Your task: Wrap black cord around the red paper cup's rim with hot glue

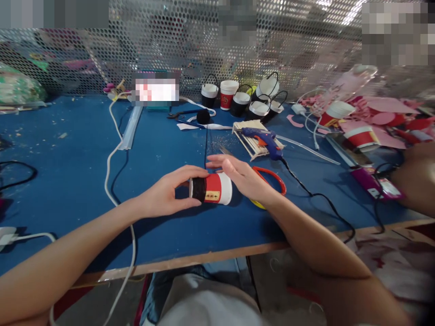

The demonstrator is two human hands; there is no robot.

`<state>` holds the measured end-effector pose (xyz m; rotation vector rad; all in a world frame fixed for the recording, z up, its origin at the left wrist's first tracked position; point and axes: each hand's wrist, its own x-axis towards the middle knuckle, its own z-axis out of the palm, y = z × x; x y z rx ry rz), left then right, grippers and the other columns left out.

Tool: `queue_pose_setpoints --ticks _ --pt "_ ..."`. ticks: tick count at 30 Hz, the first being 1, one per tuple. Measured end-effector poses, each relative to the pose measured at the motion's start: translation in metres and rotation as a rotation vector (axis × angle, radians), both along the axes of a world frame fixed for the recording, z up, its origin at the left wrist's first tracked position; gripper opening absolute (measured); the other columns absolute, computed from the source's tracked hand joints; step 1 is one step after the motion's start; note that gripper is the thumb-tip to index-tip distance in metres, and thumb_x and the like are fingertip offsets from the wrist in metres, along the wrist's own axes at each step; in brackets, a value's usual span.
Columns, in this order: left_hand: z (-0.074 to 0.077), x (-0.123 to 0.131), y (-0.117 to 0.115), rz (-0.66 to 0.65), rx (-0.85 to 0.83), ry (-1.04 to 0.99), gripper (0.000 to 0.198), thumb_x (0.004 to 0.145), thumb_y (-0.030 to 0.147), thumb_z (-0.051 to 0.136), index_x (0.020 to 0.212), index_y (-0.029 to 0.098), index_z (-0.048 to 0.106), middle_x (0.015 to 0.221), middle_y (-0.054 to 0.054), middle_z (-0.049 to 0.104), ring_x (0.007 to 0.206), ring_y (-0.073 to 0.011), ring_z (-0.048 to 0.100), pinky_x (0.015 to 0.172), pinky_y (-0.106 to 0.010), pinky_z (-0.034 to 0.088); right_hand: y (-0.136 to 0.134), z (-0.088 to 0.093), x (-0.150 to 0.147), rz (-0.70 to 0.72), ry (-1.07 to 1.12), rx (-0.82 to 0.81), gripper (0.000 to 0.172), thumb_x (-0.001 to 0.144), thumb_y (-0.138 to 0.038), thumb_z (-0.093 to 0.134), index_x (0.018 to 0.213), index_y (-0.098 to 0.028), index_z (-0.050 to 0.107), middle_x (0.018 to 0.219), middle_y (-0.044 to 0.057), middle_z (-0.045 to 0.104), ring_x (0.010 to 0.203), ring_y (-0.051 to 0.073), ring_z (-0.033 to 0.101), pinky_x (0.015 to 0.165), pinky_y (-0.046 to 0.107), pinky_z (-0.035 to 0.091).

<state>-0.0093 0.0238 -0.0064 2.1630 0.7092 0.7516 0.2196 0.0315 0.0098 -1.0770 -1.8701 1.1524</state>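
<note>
A red and white paper cup (217, 188) lies on its side above the blue table, with black cord wound round its left part. My left hand (170, 190) grips the wound end between thumb and fingers. My right hand (239, 174) is beside the cup's right end, its fingers stretched out over the upper side. From the cup, a black strand runs up to a ball of black yarn (203, 116). Scissors with an orange and yellow handle (282, 183) lie partly hidden beneath my right wrist.
A blue glue gun (267, 140) rests on a rack of wooden sticks (249, 147). Several cups with black handles (240, 105) stand at the back. Pink scraps (384, 113) pile up at right, near another person's arm (416, 181). A white cable (109, 167) crosses the left side.
</note>
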Motion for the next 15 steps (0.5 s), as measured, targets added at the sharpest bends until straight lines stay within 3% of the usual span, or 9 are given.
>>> queue_pose_setpoints --ticks 4,8,15 --pt "0.0002 0.0013 -0.002 -0.034 -0.043 -0.004 0.051 0.08 0.026 0.067 0.127 0.023 0.048 0.129 -0.01 0.048 0.122 -0.0241 0.048 0.101 -0.036 0.045 0.0 0.006 -0.0049 0.048 0.042 -0.125 0.052 0.092 -0.056 0.033 0.101 -0.018 0.068 0.108 0.007 0.068 0.1 0.018 0.062 0.09 0.033 0.046" --pt "0.0017 0.0031 -0.0047 0.0 -0.132 -0.035 0.049 0.08 0.027 0.066 0.127 0.025 0.049 0.12 -0.008 0.041 0.115 -0.0214 0.051 0.094 -0.034 0.051 0.0043 0.0044 -0.0074 0.007 0.213 -0.153 0.05 0.089 -0.057 0.041 0.103 -0.019 0.068 0.108 0.007 0.069 0.1 0.018 0.062 0.089 0.033 0.047" --pt "-0.0006 0.006 -0.0053 -0.06 -0.217 -0.078 0.048 0.081 0.025 0.066 0.126 0.028 0.048 0.117 -0.006 0.042 0.115 -0.0201 0.049 0.094 -0.034 0.051 0.0085 0.0003 -0.0061 0.133 0.267 -0.24 0.048 0.091 -0.055 0.038 0.105 -0.019 0.068 0.107 0.006 0.069 0.099 0.016 0.062 0.088 0.031 0.047"
